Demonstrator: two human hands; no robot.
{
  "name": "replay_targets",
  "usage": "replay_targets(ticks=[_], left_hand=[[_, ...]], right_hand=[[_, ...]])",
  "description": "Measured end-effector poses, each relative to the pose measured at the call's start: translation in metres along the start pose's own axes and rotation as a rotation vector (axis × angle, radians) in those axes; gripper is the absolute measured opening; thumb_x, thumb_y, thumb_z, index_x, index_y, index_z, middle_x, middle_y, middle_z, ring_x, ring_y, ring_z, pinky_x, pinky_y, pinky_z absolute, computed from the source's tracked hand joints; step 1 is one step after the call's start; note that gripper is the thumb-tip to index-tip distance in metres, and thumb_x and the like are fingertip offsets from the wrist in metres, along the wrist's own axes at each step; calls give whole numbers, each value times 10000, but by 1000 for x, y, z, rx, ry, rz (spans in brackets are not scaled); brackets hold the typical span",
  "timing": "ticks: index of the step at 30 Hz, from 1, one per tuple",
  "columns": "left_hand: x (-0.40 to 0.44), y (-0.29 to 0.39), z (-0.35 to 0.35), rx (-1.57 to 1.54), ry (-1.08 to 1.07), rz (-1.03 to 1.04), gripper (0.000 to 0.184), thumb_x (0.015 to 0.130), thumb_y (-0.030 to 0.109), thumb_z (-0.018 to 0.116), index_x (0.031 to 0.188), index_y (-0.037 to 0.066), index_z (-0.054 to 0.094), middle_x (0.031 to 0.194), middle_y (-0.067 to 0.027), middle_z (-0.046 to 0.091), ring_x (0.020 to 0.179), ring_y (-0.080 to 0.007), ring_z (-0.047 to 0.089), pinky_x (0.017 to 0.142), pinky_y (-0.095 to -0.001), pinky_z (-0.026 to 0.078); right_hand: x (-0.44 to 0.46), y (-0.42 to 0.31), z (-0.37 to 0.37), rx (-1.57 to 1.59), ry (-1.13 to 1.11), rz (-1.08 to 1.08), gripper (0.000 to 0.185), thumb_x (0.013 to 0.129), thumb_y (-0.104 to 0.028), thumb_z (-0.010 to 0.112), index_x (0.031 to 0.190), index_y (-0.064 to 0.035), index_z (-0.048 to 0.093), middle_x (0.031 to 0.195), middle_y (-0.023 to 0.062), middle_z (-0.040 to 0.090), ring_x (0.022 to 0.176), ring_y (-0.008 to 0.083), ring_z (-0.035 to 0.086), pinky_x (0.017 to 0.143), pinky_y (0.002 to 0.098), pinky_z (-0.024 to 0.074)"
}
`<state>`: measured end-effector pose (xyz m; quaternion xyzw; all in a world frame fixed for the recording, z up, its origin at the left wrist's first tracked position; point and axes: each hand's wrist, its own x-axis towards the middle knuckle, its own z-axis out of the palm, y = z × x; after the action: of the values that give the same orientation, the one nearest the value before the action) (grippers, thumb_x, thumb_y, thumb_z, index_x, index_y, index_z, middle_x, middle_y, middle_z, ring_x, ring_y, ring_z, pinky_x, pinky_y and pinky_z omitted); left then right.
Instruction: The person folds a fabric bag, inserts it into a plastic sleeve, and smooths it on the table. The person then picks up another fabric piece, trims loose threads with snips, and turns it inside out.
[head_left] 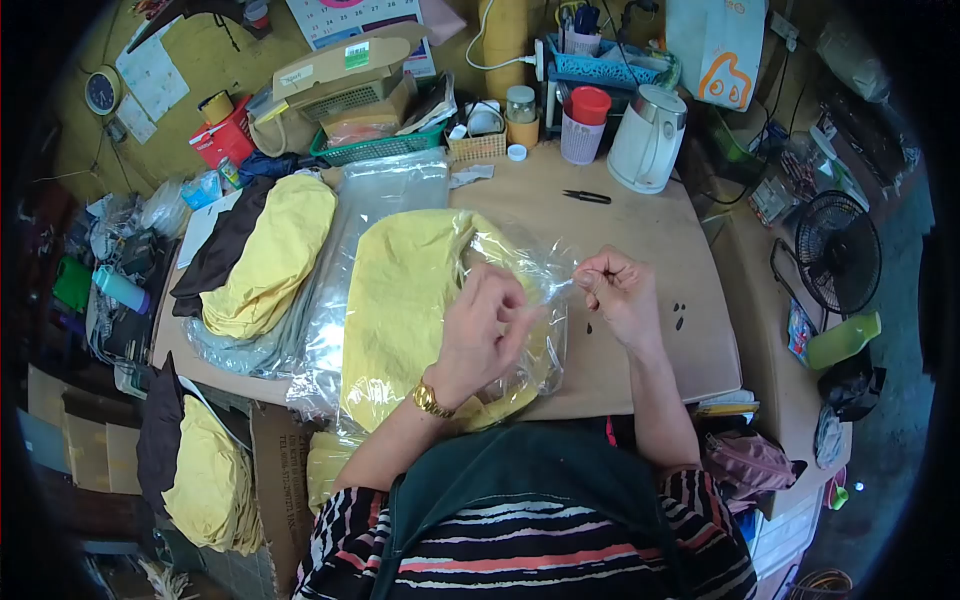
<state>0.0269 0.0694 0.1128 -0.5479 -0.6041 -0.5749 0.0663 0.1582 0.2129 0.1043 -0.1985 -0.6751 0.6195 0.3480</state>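
Note:
A folded yellow cloth item (400, 290) lies in a clear plastic bag (550, 350) on the table in front of me. My right hand (618, 292) pinches the gathered, twisted end of the bag between thumb and fingers, off to the right of the cloth. My left hand (487, 325), with a gold watch on its wrist, is over the cloth's right side. Its fingers are curled closed at the plastic close to the twist. A pile of clear plastic bags (395, 185) lies flat left of the cloth.
Yellow and dark brown cloth items (268, 255) are stacked at the table's left, with another stack (205, 475) below the edge. Black thread snips (587, 197), a white kettle (648, 140) and a red-lidded cup (585, 125) stand or lie behind. A fan (838, 250) is at right.

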Motion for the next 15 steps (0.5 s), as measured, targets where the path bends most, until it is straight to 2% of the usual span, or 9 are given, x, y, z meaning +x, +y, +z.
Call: replay_targets(ticks=[2,3,4,6,7,9,10,12,15], left_hand=[[16,5,5,-89,51,-117,228,747,59,761,931,15,634,749,-68,551,635,-198,554,530,-301,430],[40,-3,7,17,-309,-192,276,785,109,737,1010,13,608,813,-73,588,681,-199,575,579,-307,464],[64,-9,8,126,-669,-262,331,824,158,713,1089,11,582,877,-77,626,727,-199,597,627,-314,497],[111,-4,12,-274,-333,-242,348,893,198,652,1168,10,552,1027,-76,660,838,-162,625,743,-307,523],[137,10,12,-641,-80,-202,233,884,195,652,1032,27,588,804,-22,628,702,-119,563,641,-306,482],[187,21,-18,-892,-4,-87,196,912,138,603,1079,38,579,885,-31,632,747,-121,593,677,-295,510],[206,21,-37,-980,-3,5,205,916,125,584,1098,31,574,928,-46,636,776,-135,613,690,-303,524],[222,19,-75,-1066,16,120,219,928,124,545,1119,21,570,988,-67,640,818,-154,638,711,-311,540],[189,9,-113,-1010,112,34,254,952,169,479,1130,13,571,1041,-79,637,865,-164,644,740,-298,540]], right_hand=[[0,-9,11,61,-30,-111,59,896,-38,618,912,5,655,785,36,605,583,62,518,544,208,436],[-2,-12,14,125,-60,-215,87,904,-66,615,952,0,645,807,45,601,599,79,520,558,229,447],[3,0,12,125,-66,-216,87,904,-66,615,952,0,645,807,45,601,599,79,520,558,229,447],[22,36,6,55,329,-293,285,938,-184,607,1174,-28,574,1064,91,607,868,129,603,712,301,505],[21,41,10,312,303,-168,321,936,-206,607,1200,-32,554,1084,98,602,897,141,598,731,314,504],[0,35,25,912,40,180,394,932,-252,605,1251,-40,513,1124,111,593,954,166,588,769,340,502],[-13,28,32,1081,-68,302,431,930,-275,604,1277,-45,492,1144,118,588,983,178,584,788,354,500],[-29,14,36,1266,-176,447,507,926,-321,603,1328,-53,451,1183,131,578,1041,202,574,826,380,498],[-34,0,-3,1228,-19,477,621,919,-389,601,1405,-66,390,1243,152,564,1128,239,560,883,420,494]])
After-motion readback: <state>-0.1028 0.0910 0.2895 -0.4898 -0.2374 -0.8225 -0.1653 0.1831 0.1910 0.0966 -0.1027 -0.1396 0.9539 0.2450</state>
